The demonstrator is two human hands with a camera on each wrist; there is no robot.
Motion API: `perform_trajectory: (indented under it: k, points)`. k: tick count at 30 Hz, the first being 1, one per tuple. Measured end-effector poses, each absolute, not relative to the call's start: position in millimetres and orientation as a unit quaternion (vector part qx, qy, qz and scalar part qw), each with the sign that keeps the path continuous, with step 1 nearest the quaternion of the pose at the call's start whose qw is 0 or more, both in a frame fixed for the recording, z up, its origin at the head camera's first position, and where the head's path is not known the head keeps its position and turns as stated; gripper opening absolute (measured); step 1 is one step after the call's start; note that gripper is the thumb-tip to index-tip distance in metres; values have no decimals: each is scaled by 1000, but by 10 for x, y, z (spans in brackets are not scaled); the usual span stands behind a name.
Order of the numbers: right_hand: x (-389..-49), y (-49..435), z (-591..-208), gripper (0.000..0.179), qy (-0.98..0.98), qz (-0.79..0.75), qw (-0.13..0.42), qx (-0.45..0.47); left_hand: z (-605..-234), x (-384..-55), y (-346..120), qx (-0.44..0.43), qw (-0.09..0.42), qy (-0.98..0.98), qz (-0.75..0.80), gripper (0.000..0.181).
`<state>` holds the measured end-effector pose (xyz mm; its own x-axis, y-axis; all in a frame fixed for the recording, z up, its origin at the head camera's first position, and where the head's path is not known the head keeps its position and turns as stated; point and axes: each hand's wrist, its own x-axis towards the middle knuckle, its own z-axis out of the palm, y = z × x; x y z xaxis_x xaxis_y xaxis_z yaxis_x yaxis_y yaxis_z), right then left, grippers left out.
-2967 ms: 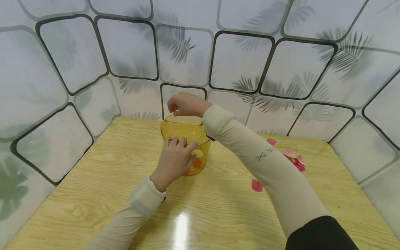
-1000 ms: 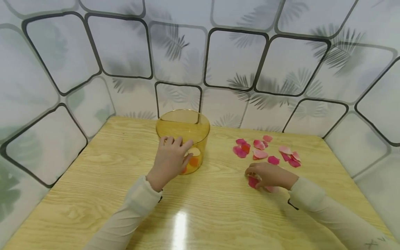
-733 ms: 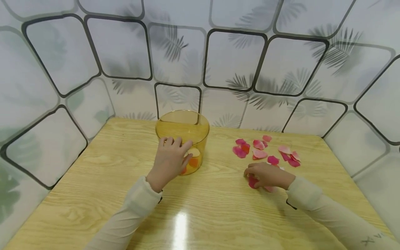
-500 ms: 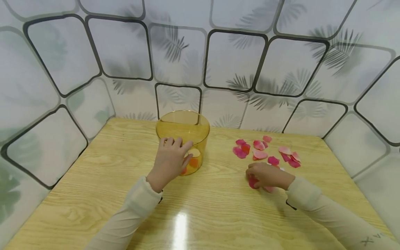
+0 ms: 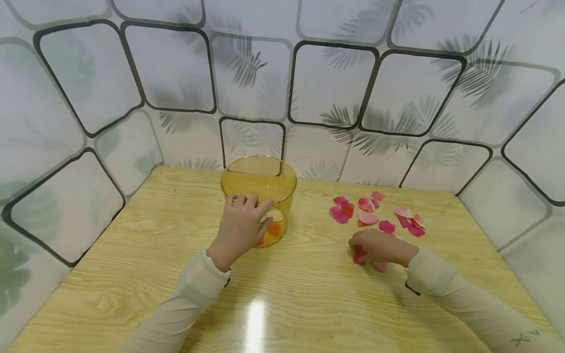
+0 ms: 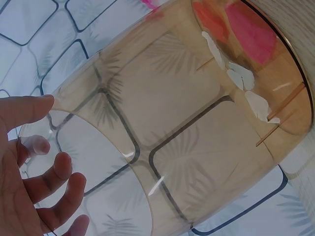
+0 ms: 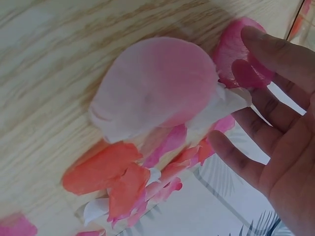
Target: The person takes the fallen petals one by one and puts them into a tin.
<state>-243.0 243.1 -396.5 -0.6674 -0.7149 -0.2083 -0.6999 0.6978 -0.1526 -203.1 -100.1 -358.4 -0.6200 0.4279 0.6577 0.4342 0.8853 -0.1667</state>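
Head view: we see a yellow container [image 5: 269, 184] standing upright on the desk [image 5: 132, 274], near its back edge and left of the middle; loose petals [image 5: 368, 218] lie over the right half, toward the back right corner
Left hand [image 5: 240, 225]: fingers bent over the container's near rim, thumb spread apart from them; we would make this hold light and steady, as the thin-looking wall could shift (our guess) under a hard pull
Right hand [image 5: 379, 245]: low over the desk, fingers curved, thumb and fingertips about a deep pink petal [image 7: 231, 49]; a gap shows between the tips, and we cannot tell whether they pinch it
Petal pinch: we would work a fingertip under a raised edge and meet it with the thumb; pressing flat would likely only slide it
Neighbours: the pale pink petal [image 7: 152, 88] and the white petal [image 7: 221, 105] crowd close, so a narrow pinch should suit us best
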Motion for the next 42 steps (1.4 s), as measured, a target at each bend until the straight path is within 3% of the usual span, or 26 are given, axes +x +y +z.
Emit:
perform_trajectory:
  k: [15,25,29,35,42]
  points:
    - [-2541,2394,-3649,10,901,-81,115,-411,-3586,-2036,-1001,-241,362,-901,-6,30]
    - [-2862,1920,-2799,7,884,-113,-44,-451,-3577,-2032,-1000,-241,363,-900,-1,31]
    - [-2993,1589,-2499,7,880,-126,-72,-453,-3577,-2031,-999,-239,363,-901,-1,31]
    - [-3101,971,-2313,8,870,-127,-61,-473,-3575,-2039,-1015,-235,358,-904,7,30]
    - [-3099,334,-2322,10,865,-98,-2,-492,-3571,-2038,-1016,-239,363,-901,10,32]
